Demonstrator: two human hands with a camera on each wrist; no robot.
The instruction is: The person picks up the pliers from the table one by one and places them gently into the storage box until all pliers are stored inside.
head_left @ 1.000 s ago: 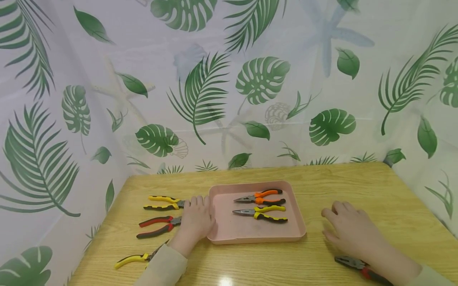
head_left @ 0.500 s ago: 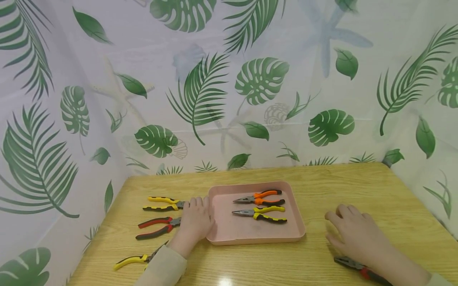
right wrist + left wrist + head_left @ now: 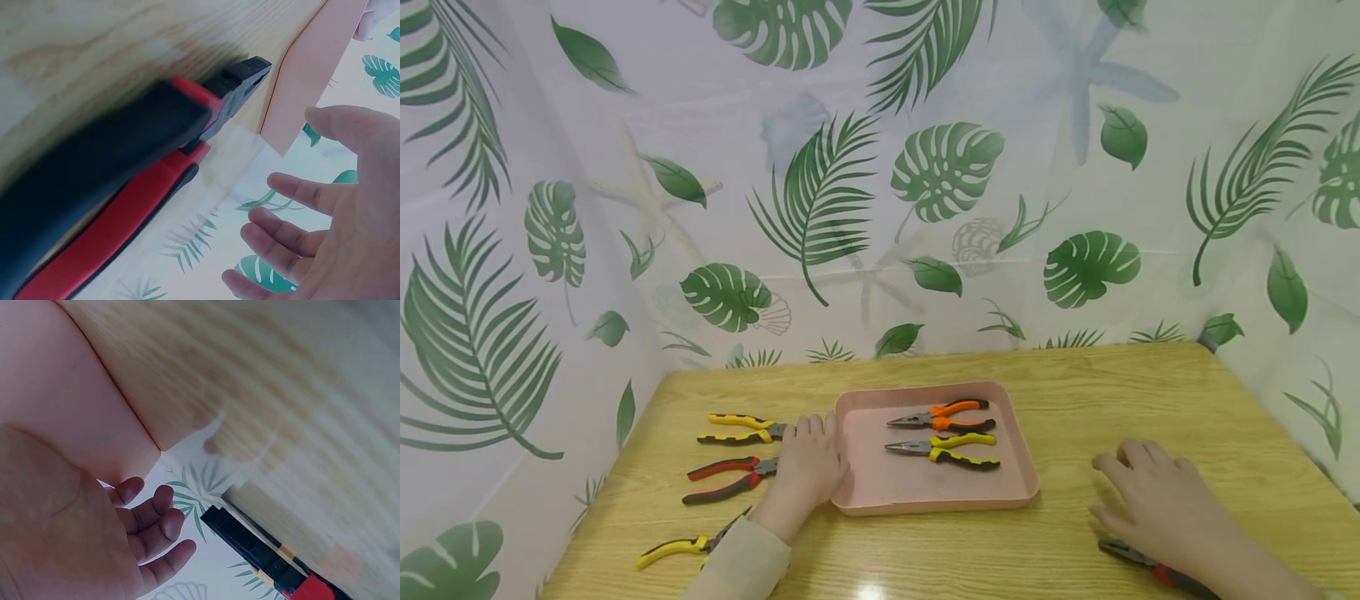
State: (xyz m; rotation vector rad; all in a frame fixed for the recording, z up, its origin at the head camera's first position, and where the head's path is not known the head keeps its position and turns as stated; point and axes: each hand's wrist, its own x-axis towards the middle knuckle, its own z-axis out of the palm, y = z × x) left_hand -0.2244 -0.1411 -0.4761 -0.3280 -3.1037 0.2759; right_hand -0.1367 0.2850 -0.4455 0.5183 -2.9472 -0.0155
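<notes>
A pink tray holds orange-and-black long-nose pliers above yellow-and-black long-nose pliers. My left hand lies along the tray's left wall, its fingers loosely bent in the left wrist view and holding nothing. Over at the right, my right hand hovers with relaxed, spread fingers. Beneath it lie red-and-black combination pliers, their handles toward me and partly covered by the forearm in the head view.
Left of the tray lie yellow-and-black pliers, red-and-black pliers and yellow-handled pliers with a dark nose, partly hidden by the left hand and sleeve. A leaf-patterned cloth rises behind the wooden table.
My right hand has drifted a little to the right and toward me, over the red-and-black pliers. The left hand stays at the tray's side.
</notes>
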